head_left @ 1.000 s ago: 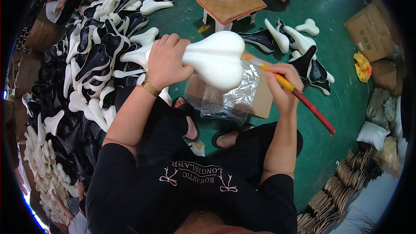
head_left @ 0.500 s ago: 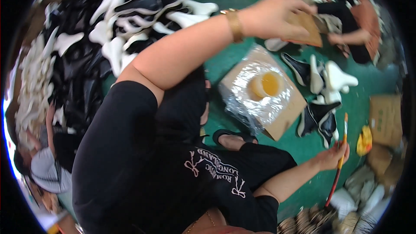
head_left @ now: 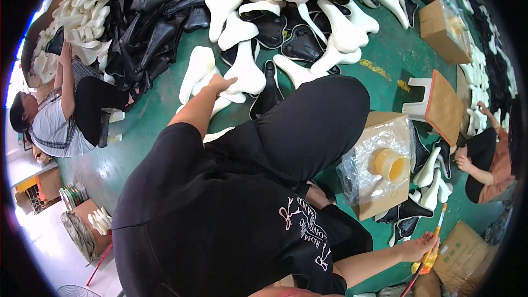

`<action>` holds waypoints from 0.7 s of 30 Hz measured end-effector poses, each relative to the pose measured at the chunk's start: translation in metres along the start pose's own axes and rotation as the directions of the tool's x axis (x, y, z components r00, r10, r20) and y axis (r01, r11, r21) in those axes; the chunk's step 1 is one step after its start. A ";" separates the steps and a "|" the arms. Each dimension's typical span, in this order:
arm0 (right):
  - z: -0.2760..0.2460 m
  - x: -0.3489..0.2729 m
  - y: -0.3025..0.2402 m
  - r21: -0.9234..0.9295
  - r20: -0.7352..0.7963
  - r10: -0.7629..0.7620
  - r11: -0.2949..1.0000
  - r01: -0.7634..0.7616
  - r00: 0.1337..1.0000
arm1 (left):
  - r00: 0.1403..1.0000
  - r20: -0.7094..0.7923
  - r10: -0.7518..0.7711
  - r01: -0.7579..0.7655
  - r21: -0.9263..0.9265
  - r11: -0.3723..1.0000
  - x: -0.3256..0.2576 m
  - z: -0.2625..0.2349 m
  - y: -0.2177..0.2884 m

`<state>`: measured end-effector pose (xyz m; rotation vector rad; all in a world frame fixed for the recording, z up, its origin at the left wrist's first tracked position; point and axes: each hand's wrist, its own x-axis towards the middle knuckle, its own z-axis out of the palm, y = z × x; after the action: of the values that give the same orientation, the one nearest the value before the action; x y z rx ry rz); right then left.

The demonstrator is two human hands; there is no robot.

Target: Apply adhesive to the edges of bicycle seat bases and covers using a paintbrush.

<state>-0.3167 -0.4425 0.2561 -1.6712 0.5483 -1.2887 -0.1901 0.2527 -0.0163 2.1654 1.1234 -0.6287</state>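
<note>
My left hand (head_left: 220,83), reaching forward to the left, is at the edge of a white bicycle saddle (head_left: 246,72) among other saddles on the floor. Its fingers look closed on that edge, though part of them is hidden. At the lower right my right hand (head_left: 421,246) grips a long paintbrush (head_left: 440,221), bristles pointing up and away. Beyond my right knee, an open jar of yellowish liquid (head_left: 391,165) stands on a cardboard box (head_left: 379,201) covered with clear plastic film (head_left: 357,173). Black and white saddles (head_left: 426,176) lie beside the box.
A large heap of black saddle pieces (head_left: 159,16) and white ones (head_left: 335,27) spreads ahead. A stool with a brown top (head_left: 444,107) stands beyond the box. One person (head_left: 66,113) sits at the left, another (head_left: 492,165) at the right. Another cardboard box (head_left: 440,30) is farther off.
My left hand has moved from above the brown-topped stool to the white saddle on the left. The view has swung left. My right hand still holds the paintbrush.
</note>
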 end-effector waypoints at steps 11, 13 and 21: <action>0.038 -0.016 -0.035 -0.004 0.105 -0.015 1.000 0.016 0.994 | 0.660 0.633 0.405 0.561 -0.774 0.295 -0.022 0.005 0.047; 0.044 -0.026 -0.039 -0.001 0.124 0.014 1.000 -0.014 0.992 | 0.445 0.700 0.559 0.742 -0.637 0.207 -0.050 -0.001 0.065; 0.055 -0.047 -0.063 0.130 0.368 -0.116 0.989 0.072 0.923 | 0.104 0.213 0.971 -0.081 -0.972 0.222 -0.182 -0.043 0.198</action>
<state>-0.2940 -0.3536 0.2850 -1.8060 0.1631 -1.0080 -0.1142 0.0929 0.1913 0.8828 -0.3275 -0.4864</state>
